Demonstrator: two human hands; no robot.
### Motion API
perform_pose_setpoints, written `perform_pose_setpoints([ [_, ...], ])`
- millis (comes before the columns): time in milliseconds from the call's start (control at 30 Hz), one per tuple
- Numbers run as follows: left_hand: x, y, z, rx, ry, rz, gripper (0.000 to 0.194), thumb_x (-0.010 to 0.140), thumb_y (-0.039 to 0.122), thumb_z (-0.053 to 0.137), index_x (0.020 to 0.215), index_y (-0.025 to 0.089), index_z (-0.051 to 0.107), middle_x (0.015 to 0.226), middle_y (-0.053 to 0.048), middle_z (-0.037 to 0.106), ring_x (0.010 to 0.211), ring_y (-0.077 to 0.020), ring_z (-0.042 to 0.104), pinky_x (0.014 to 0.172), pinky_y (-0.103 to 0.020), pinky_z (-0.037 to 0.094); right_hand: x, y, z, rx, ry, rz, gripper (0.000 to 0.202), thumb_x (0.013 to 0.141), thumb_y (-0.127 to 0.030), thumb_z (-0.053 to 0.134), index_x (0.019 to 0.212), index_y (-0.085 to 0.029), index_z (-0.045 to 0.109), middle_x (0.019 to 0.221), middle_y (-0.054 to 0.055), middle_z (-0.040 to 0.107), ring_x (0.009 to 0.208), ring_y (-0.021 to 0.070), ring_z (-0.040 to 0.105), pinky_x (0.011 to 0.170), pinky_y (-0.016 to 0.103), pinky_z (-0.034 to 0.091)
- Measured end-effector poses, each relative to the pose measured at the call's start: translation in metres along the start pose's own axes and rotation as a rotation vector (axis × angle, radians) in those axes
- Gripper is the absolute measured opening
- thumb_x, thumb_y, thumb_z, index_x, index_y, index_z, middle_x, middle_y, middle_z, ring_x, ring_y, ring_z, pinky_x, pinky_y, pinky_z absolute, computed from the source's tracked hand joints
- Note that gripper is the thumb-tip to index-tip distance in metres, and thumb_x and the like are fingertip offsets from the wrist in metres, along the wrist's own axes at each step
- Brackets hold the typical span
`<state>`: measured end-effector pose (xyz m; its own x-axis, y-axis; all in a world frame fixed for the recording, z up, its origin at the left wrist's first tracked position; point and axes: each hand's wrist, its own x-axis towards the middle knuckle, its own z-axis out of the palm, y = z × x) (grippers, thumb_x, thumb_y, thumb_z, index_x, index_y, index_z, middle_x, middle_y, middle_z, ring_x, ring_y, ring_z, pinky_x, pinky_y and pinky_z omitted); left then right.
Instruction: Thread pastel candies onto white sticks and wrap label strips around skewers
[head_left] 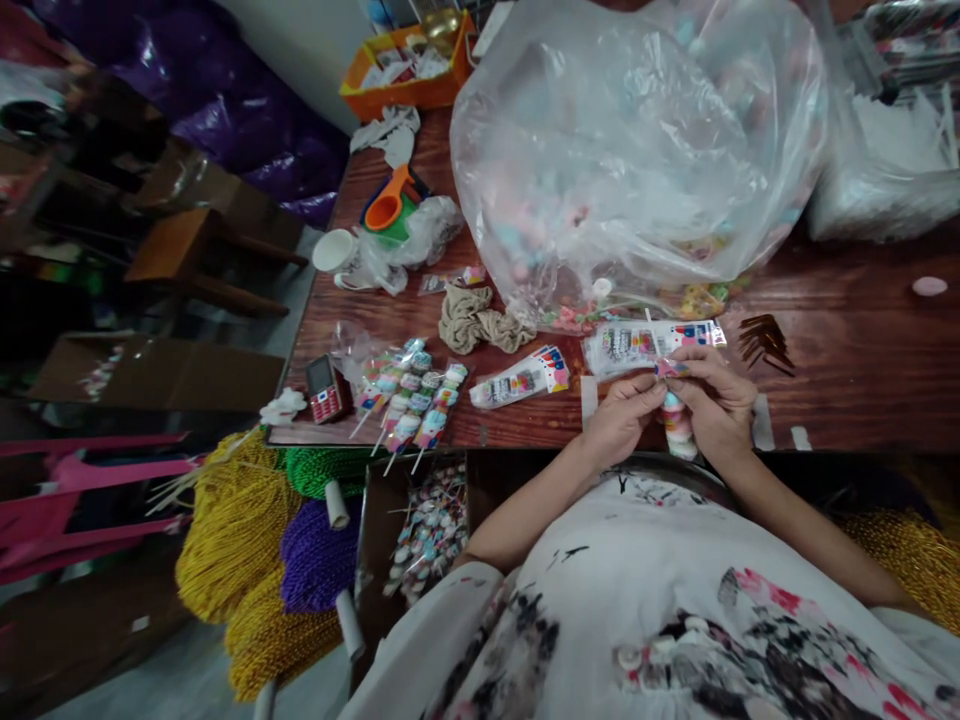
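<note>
Near the table's front edge, my left hand [624,412] and my right hand [718,402] are together, both closed on a wrapped marshmallow skewer [679,432]. It has pastel pieces in a row, and its printed wrapper is gathered at the top between my fingertips. Just behind my hands lies a stack of printed clear bags [630,345]. A smaller fan of printed bags [521,378] is to the left. Brown twist ties [765,342] lie right of my right hand. Several wrapped marshmallow skewers [412,400] are piled at the left front, sticks toward the edge.
A large clear sack [637,150] of pastel pieces fills the table's back. Left of it are a beige cloth [476,320], an orange scoop [384,208], a mobile phone [327,388] and an orange basket [409,90]. Below the edge, a box [367,570] holds many skewers beside rope bundles [232,530].
</note>
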<state>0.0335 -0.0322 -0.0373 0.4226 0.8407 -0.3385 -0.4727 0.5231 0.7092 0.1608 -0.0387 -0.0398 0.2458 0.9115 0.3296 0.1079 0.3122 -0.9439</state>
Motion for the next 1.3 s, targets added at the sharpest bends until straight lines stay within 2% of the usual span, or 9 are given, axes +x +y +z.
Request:
perform_pose_setpoints([
  [167,-0.001,-0.002,-0.007,0.265,-0.031,0.03,0.051,0.071,0.064,0.077,0.066,0.014,0.066,0.073,0.0,0.056,0.069,-0.0095,0.049,0.069,-0.024,0.042,-0.004,0.01,-0.001,0.136,0.032,0.21,0.006,0.074,-0.024,0.074,0.077,-0.023,0.07,0.078,0.0,0.072,0.073,0.0167,0.067,0.07,0.031,0.055],
  [333,0.002,0.003,-0.007,0.356,-0.068,0.003,0.046,0.074,0.059,0.075,0.068,0.014,0.065,0.072,0.001,0.055,0.064,-0.0075,0.047,0.062,-0.021,0.038,0.004,0.021,-0.003,0.149,0.059,0.21,0.015,0.076,-0.024,0.073,0.071,-0.023,0.06,0.067,-0.004,0.062,0.053,0.0126,0.054,0.051,0.027,0.046],
  [467,0.005,0.009,-0.006,0.185,-0.101,-0.124,0.042,0.072,0.053,0.078,0.067,0.013,0.065,0.066,-0.003,0.063,0.062,-0.0097,0.054,0.062,-0.022,0.041,0.02,0.011,-0.029,-0.325,-0.005,-0.179,0.014,0.085,-0.026,0.069,0.099,-0.027,0.069,0.1,0.006,0.071,0.093,0.0242,0.065,0.079,0.041,0.052],
  [600,0.004,0.018,-0.013,0.117,-0.258,-0.3,0.043,0.064,0.05,0.085,0.065,0.012,0.065,0.062,-0.004,0.063,0.061,-0.0133,0.058,0.071,-0.03,0.05,0.027,-0.002,-0.057,-0.743,-0.483,-0.76,0.037,0.089,-0.019,0.063,0.12,-0.038,0.068,0.124,0.001,0.071,0.125,0.0278,0.055,0.103,0.051,0.034],
  [767,0.002,0.024,-0.024,0.355,-0.53,-0.46,0.05,0.07,0.062,0.077,0.073,0.013,0.064,0.066,-0.003,0.062,0.06,-0.012,0.056,0.065,-0.028,0.047,0.014,-0.007,-0.064,-0.76,-0.74,-0.799,0.026,0.093,-0.017,0.055,0.109,-0.032,0.069,0.089,-0.003,0.076,0.099,0.0194,0.065,0.097,0.047,0.032],
  [1033,-0.019,0.023,-0.003,1.691,-0.477,0.345,0.026,0.095,0.023,0.043,0.083,0.014,0.065,0.087,-0.012,0.066,0.09,-0.0228,0.056,0.09,-0.042,0.045,-0.005,-0.01,-0.063,-0.745,-0.929,-0.154,0.022,0.091,-0.016,0.057,0.072,-0.019,0.067,0.07,0.001,0.07,0.07,0.0152,0.06,0.076,0.035,0.034],
  [1133,-0.014,0.021,-0.004,1.497,-0.436,0.311,0.029,0.094,0.025,0.044,0.075,0.015,0.064,0.076,-0.008,0.064,0.079,-0.019,0.054,0.082,-0.035,0.046,-0.01,-0.021,-0.066,-0.851,-0.75,-0.248,0.018,0.092,-0.016,0.057,0.1,-0.021,0.071,0.098,0.006,0.076,0.097,0.0217,0.064,0.086,0.04,0.033],
  [1200,-0.004,0.02,-0.011,1.159,-0.428,0.094,0.032,0.092,0.033,0.048,0.071,0.015,0.063,0.069,-0.005,0.061,0.068,-0.015,0.052,0.071,-0.029,0.044,-0.016,-0.027,-0.068,-0.92,-0.594,-0.412,0.029,0.091,-0.015,0.056,0.117,-0.025,0.067,0.115,0.006,0.074,0.113,0.0259,0.06,0.096,0.047,0.027],
  [1300,0.006,0.02,-0.018,0.779,-0.528,-0.335,0.039,0.083,0.05,0.059,0.072,0.014,0.064,0.063,-0.002,0.059,0.057,-0.0115,0.049,0.058,-0.025,0.039,-0.025,-0.026,-0.072,-0.844,-0.554,-0.567,0.029,0.089,-0.011,0.053,0.107,-0.027,0.068,0.093,0.0,0.076,0.1,0.0206,0.062,0.099,0.048,0.024],
])
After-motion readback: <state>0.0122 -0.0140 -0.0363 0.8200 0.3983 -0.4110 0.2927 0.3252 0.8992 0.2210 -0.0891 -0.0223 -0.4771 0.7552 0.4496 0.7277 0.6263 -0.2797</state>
